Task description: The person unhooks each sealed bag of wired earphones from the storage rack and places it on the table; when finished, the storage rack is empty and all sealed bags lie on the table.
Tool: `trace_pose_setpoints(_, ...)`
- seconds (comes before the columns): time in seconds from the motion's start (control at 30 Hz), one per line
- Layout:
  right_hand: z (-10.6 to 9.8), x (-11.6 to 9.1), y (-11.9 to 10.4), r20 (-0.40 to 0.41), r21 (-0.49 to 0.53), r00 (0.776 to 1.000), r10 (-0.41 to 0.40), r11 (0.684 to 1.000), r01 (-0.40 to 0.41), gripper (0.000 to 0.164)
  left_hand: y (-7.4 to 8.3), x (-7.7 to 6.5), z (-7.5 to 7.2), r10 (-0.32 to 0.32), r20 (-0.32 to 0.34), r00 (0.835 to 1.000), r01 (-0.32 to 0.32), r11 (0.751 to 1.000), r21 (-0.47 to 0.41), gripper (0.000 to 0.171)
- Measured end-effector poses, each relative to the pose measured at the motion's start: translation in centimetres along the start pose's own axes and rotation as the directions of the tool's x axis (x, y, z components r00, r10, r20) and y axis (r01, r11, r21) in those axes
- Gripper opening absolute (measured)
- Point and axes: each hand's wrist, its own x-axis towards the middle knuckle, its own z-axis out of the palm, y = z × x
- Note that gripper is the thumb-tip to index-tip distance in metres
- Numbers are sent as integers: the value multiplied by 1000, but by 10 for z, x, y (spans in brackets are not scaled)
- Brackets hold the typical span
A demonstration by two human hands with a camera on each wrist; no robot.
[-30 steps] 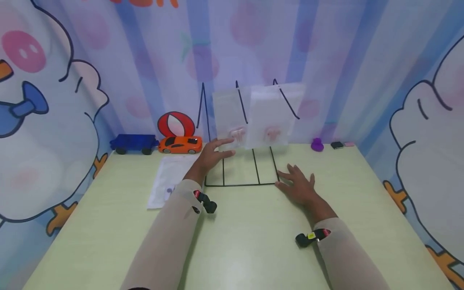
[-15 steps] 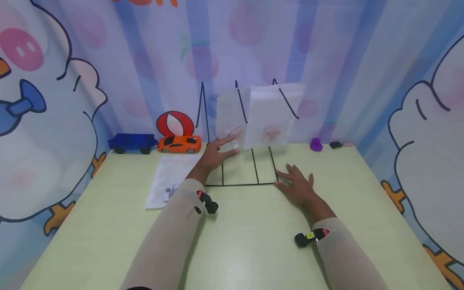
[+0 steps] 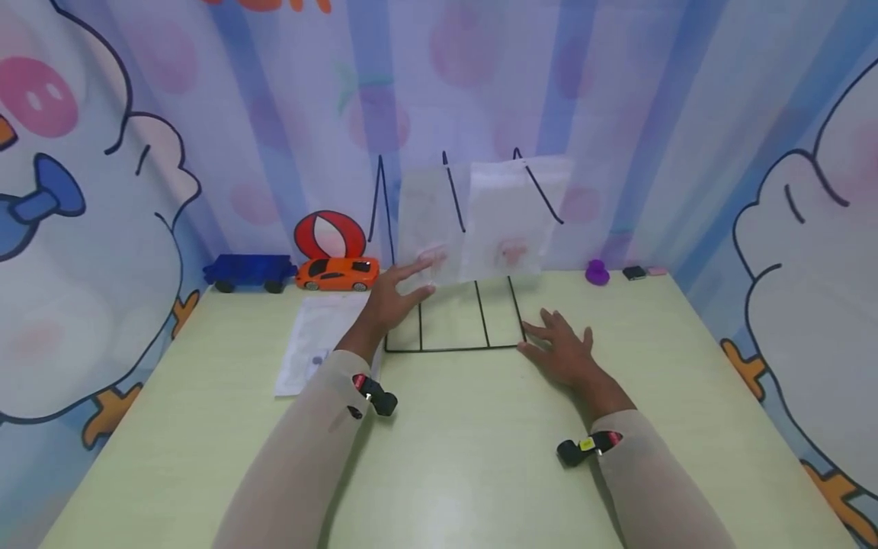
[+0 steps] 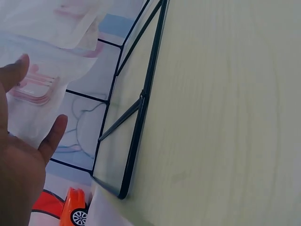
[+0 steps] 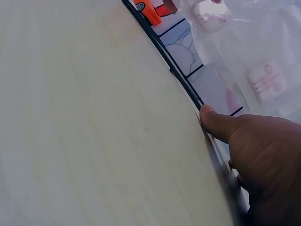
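Observation:
A black wire rack point(image 3: 453, 351) with upright hooks stands on the table. From its middle hook hangs a translucent white bag point(image 3: 424, 206) holding a small clear case with pink marks point(image 4: 40, 89). My left hand point(image 3: 389, 299), thumb and fingers extended, touches the lower part of this bag beside the case. A second white bag point(image 3: 504, 206) hangs on the right hook, also with a pink-marked case point(image 5: 268, 82) inside. My right hand point(image 3: 568, 352) rests at the rack's front right corner, fingers spread, its thumb against the frame in the right wrist view. The left hook carries no bag.
Another white bag point(image 3: 302, 335) lies flat left of the rack, partly behind my left forearm. An orange toy car point(image 3: 338, 274) and a blue toy wagon point(image 3: 250, 272) stand at the back left. A purple duck-shaped figure point(image 3: 597, 273) and a small black item point(image 3: 634, 273) sit at the back right.
My left hand moves slightly right, then back left; the middle bag's lower part and left edge shift with it. My right hand stays at the rack's corner.

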Motion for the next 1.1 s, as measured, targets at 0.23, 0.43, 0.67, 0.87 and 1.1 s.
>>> trace_pose_setpoints(0.23,0,1,1,3,6,1000,-4,1000,4,60,-2,-8,-12,108,-103,989,-101,992,69,45)
trace_pose_setpoints(0.43,2,2,3,-5,-3,1000,-5,1000,5,61,1,-15,-20,156,-110,982,-147,985,88,43)
trace_pose_setpoints(0.67,1,2,3,2,-12,1000,1,1000,-1,61,9,-25,-21,178,-104,979,-173,984,51,42)
trace_pose_setpoints(0.87,-1,2,2,-4,-17,1000,3,1000,-4,61,13,-39,-13,165,-107,980,-162,986,37,39)
trace_pose_setpoints(1.1,0,2,3,0,-4,1000,5,1000,-5,61,23,-61,-6,78,-94,993,-78,997,-3,40)
